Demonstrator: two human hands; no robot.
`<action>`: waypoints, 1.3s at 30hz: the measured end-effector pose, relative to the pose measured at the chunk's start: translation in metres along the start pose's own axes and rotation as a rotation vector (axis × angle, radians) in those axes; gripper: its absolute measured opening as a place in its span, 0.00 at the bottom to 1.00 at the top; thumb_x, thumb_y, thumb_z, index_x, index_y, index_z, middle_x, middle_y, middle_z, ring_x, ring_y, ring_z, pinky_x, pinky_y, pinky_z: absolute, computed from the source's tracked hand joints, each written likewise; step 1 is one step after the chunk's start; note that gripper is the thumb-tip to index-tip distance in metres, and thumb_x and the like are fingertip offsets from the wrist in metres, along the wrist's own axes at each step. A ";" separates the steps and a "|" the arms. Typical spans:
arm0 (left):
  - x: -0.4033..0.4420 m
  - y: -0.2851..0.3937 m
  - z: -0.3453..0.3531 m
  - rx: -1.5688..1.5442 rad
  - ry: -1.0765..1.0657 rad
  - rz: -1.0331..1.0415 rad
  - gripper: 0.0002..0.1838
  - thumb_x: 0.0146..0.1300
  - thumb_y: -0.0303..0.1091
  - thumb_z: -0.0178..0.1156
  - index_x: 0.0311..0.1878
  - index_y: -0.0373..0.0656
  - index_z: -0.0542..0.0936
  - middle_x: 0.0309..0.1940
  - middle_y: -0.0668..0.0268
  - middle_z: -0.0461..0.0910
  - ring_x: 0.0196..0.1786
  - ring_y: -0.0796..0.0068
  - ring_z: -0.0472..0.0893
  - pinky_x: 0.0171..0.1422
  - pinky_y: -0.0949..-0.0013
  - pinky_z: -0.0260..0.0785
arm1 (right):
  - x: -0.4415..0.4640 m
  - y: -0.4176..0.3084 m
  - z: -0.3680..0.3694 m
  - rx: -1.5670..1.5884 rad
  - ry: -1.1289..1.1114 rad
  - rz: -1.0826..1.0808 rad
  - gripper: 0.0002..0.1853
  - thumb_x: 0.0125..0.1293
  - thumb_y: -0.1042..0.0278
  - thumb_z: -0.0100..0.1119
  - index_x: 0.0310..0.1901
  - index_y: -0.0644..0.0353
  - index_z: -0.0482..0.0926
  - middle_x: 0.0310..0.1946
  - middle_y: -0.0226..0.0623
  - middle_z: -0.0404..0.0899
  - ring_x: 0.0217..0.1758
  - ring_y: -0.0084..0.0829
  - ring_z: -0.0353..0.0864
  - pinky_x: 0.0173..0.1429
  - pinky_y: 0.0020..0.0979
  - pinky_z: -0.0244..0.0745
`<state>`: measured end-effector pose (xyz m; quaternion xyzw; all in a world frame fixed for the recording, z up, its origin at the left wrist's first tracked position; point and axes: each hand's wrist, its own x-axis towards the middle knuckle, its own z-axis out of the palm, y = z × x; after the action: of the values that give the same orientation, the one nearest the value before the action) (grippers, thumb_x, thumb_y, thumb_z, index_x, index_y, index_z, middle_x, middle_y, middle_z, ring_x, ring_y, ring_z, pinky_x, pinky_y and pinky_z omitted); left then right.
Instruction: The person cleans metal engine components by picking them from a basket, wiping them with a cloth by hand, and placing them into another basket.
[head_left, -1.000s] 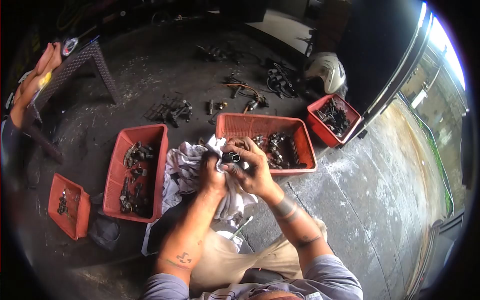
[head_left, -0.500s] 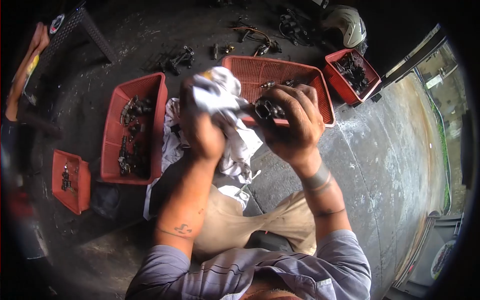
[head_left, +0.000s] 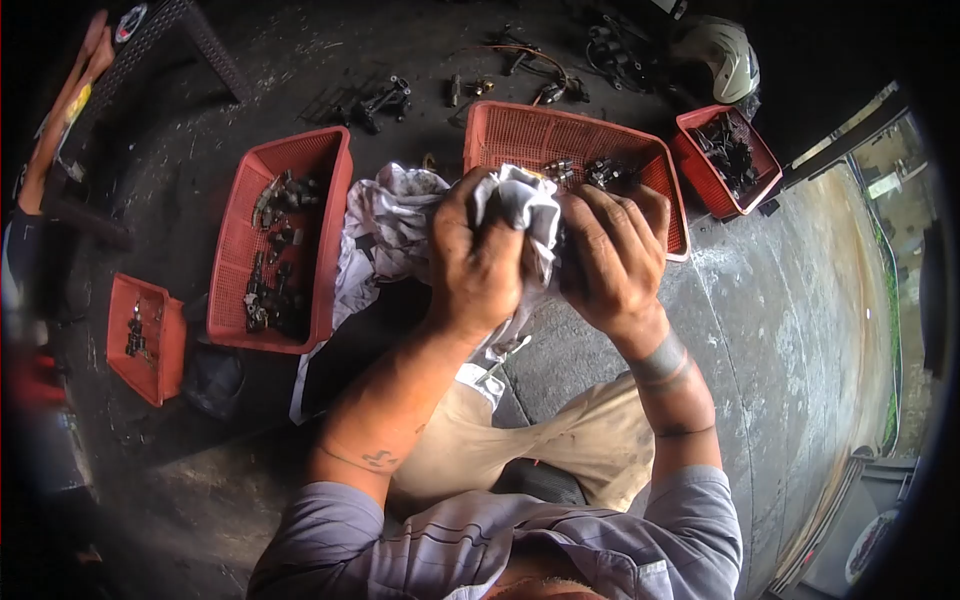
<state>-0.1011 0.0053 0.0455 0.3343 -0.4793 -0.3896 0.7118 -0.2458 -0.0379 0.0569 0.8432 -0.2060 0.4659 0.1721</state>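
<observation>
My left hand (head_left: 480,260) is closed on a stained white cloth (head_left: 522,200), which is bunched up between my two hands. Right beside it, my right hand (head_left: 615,260) is curled around a dark part, mostly hidden by the fingers and the cloth. More of the whitish cloth (head_left: 385,215) lies in a heap to the left of my hands. Behind my hands is a red basket (head_left: 560,125) with metal parts (head_left: 605,172) in it.
A long red basket (head_left: 225,240) and a small red one (head_left: 170,350) stand at the left. Another red basket (head_left: 745,200) stands at the right near a white helmet (head_left: 725,60). Metal parts (head_left: 380,103) lie on the floor behind. A person's arm (head_left: 50,140) shows far left.
My left hand has moved right with the cloth, up against the part in my right hand. The dark part is now mostly covered. The view has tilted down since the first frame.
</observation>
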 end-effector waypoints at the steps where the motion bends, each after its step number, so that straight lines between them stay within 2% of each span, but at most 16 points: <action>1: -0.001 -0.001 0.002 -0.151 0.036 -0.058 0.10 0.66 0.34 0.53 0.41 0.37 0.76 0.34 0.68 0.77 0.36 0.80 0.75 0.42 0.76 0.69 | 0.002 -0.001 -0.002 0.006 0.004 0.014 0.20 0.46 0.65 0.64 0.42 0.63 0.78 0.36 0.39 0.79 0.33 0.34 0.78 0.45 0.40 0.67; 3: -0.001 -0.003 -0.001 -0.238 0.006 -0.072 0.17 0.63 0.38 0.57 0.51 0.38 0.72 0.43 0.65 0.76 0.45 0.76 0.77 0.51 0.72 0.71 | 0.003 0.002 -0.002 0.173 0.048 0.179 0.18 0.43 0.76 0.65 0.41 0.63 0.79 0.36 0.40 0.80 0.32 0.35 0.78 0.43 0.35 0.69; 5: -0.002 -0.005 0.007 -0.230 -0.058 -0.096 0.14 0.61 0.34 0.57 0.47 0.38 0.75 0.40 0.66 0.75 0.42 0.74 0.76 0.50 0.73 0.67 | 0.004 -0.003 0.002 0.369 0.134 0.284 0.18 0.41 0.80 0.62 0.39 0.64 0.80 0.35 0.42 0.81 0.32 0.36 0.77 0.40 0.32 0.70; 6: -0.006 -0.013 0.009 -0.539 -0.084 -0.212 0.18 0.59 0.35 0.58 0.51 0.37 0.74 0.42 0.66 0.76 0.42 0.76 0.76 0.50 0.74 0.68 | 0.001 -0.005 0.008 0.424 0.187 0.356 0.18 0.40 0.82 0.60 0.38 0.65 0.80 0.34 0.42 0.82 0.31 0.36 0.78 0.39 0.31 0.70; 10: -0.006 -0.001 0.001 -0.667 -0.158 -0.388 0.19 0.60 0.35 0.57 0.52 0.34 0.73 0.44 0.63 0.76 0.42 0.80 0.75 0.48 0.76 0.69 | -0.001 -0.010 0.014 0.263 0.328 0.194 0.19 0.38 0.82 0.61 0.39 0.64 0.81 0.34 0.42 0.82 0.31 0.32 0.79 0.39 0.31 0.67; 11: -0.003 0.001 -0.004 -0.480 -0.162 -0.380 0.29 0.60 0.49 0.56 0.55 0.33 0.71 0.50 0.54 0.76 0.52 0.63 0.77 0.60 0.62 0.70 | 0.002 -0.011 0.012 0.257 0.320 0.196 0.19 0.38 0.82 0.61 0.39 0.64 0.81 0.34 0.42 0.82 0.31 0.32 0.79 0.39 0.31 0.67; 13: -0.003 -0.011 -0.013 -0.361 -0.125 -0.260 0.29 0.62 0.49 0.54 0.55 0.32 0.71 0.49 0.53 0.76 0.52 0.62 0.77 0.59 0.62 0.71 | 0.006 -0.015 0.004 0.318 0.244 0.101 0.21 0.37 0.75 0.67 0.40 0.61 0.82 0.35 0.39 0.82 0.31 0.31 0.79 0.39 0.31 0.66; 14: -0.003 -0.002 -0.007 -0.587 -0.063 -0.346 0.16 0.60 0.34 0.56 0.49 0.34 0.74 0.44 0.61 0.77 0.46 0.73 0.77 0.52 0.71 0.71 | 0.007 -0.016 0.001 0.356 0.220 0.093 0.21 0.37 0.72 0.69 0.40 0.61 0.82 0.35 0.39 0.81 0.32 0.31 0.80 0.38 0.31 0.66; 23: 0.003 -0.001 -0.006 -0.736 -0.085 -0.523 0.17 0.60 0.38 0.55 0.48 0.36 0.75 0.37 0.63 0.78 0.39 0.76 0.79 0.46 0.71 0.74 | 0.004 -0.009 0.001 0.632 0.118 0.183 0.15 0.52 0.67 0.61 0.42 0.63 0.82 0.37 0.43 0.82 0.38 0.39 0.82 0.39 0.31 0.72; 25: 0.006 -0.004 -0.002 -0.451 0.075 -0.493 0.13 0.60 0.36 0.52 0.44 0.38 0.76 0.30 0.68 0.76 0.31 0.79 0.76 0.39 0.74 0.71 | 0.011 -0.022 -0.017 0.691 0.084 0.240 0.14 0.54 0.68 0.58 0.41 0.66 0.81 0.38 0.42 0.82 0.38 0.37 0.82 0.38 0.32 0.71; 28: 0.011 -0.004 0.004 -0.235 0.028 -0.411 0.05 0.63 0.30 0.49 0.34 0.42 0.73 0.25 0.71 0.73 0.28 0.80 0.74 0.33 0.77 0.68 | 0.021 -0.037 -0.035 0.639 0.068 0.056 0.12 0.62 0.68 0.54 0.40 0.64 0.83 0.35 0.39 0.81 0.27 0.30 0.75 0.32 0.31 0.65; 29: 0.007 -0.014 0.004 -0.382 0.089 -0.453 0.04 0.65 0.28 0.50 0.37 0.41 0.75 0.27 0.70 0.75 0.28 0.81 0.76 0.31 0.76 0.69 | 0.020 -0.040 -0.040 0.652 0.087 0.032 0.12 0.58 0.67 0.58 0.40 0.63 0.84 0.34 0.37 0.81 0.25 0.28 0.72 0.30 0.30 0.63; 31: 0.007 -0.034 0.005 -0.158 -0.033 -0.206 0.04 0.65 0.26 0.52 0.41 0.40 0.75 0.29 0.68 0.77 0.28 0.81 0.77 0.30 0.75 0.71 | 0.027 -0.055 -0.046 0.756 0.142 0.092 0.12 0.56 0.68 0.60 0.40 0.62 0.84 0.34 0.37 0.82 0.25 0.24 0.71 0.29 0.27 0.60; 35: 0.001 -0.011 0.011 0.259 -0.354 -0.249 0.08 0.64 0.25 0.57 0.45 0.36 0.75 0.33 0.67 0.78 0.37 0.83 0.75 0.41 0.76 0.69 | 0.032 -0.062 -0.042 0.697 0.189 -0.010 0.09 0.54 0.69 0.64 0.37 0.60 0.84 0.35 0.36 0.83 0.25 0.21 0.71 0.28 0.25 0.57; 38: 0.002 -0.014 0.010 0.289 -0.291 -0.065 0.08 0.62 0.26 0.59 0.44 0.36 0.75 0.32 0.67 0.78 0.36 0.83 0.75 0.41 0.75 0.69 | 0.031 -0.070 -0.044 0.677 0.286 0.011 0.06 0.52 0.70 0.66 0.34 0.58 0.84 0.34 0.34 0.83 0.24 0.18 0.71 0.27 0.25 0.55; 39: 0.003 -0.015 0.009 0.288 -0.287 -0.068 0.08 0.62 0.26 0.59 0.44 0.36 0.75 0.32 0.67 0.78 0.36 0.83 0.75 0.41 0.75 0.69 | 0.030 -0.075 -0.050 0.674 0.249 0.065 0.12 0.48 0.66 0.71 0.37 0.55 0.83 0.31 0.30 0.81 0.25 0.19 0.70 0.32 0.27 0.56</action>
<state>-0.1125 -0.0049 0.0369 0.3897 -0.6151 -0.3845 0.5674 -0.2289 0.0450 0.1007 0.7824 -0.0452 0.6119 -0.1066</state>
